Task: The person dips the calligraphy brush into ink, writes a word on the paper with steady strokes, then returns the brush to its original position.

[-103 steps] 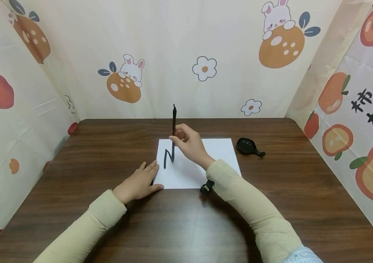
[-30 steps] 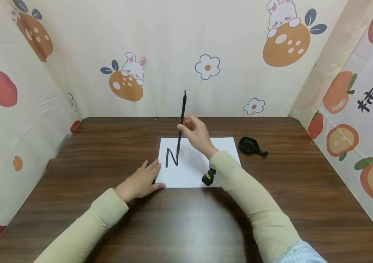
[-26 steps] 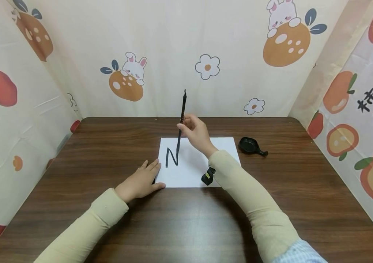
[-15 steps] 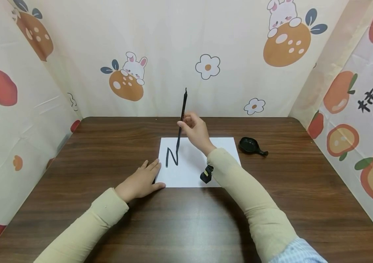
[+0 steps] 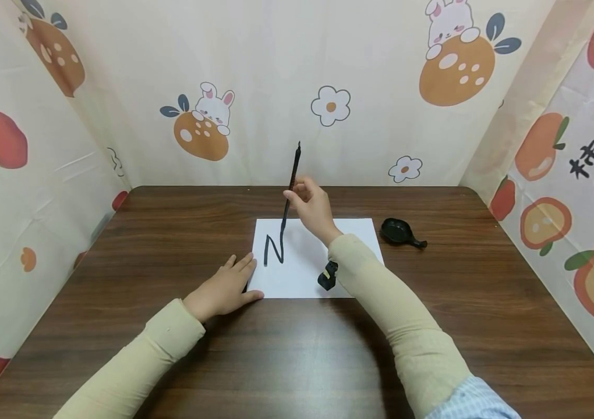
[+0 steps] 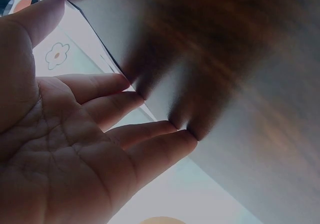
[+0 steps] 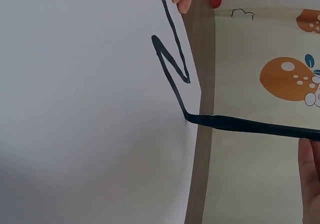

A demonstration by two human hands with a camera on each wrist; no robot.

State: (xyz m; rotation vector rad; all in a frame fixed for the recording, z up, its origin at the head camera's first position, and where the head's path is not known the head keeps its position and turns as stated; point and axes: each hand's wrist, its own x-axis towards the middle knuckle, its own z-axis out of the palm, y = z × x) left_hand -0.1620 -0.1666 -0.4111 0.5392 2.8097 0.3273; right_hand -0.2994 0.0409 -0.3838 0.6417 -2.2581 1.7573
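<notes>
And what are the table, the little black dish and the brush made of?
The table looks like satin wood or wood-look laminate: brown grain, soft shine. The little black dish seems smooth and slightly shiny, maybe plastic or ceramic; I can't tell which. The brush looks dark and smooth, perhaps painted wood; its tip bends against the paper, so probably soft bristles.

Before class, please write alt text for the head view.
A right hand holds a brush to paper at the top right of a black N; the left hand rests at the paper's left edge. A dish sits right of the paper.
</notes>
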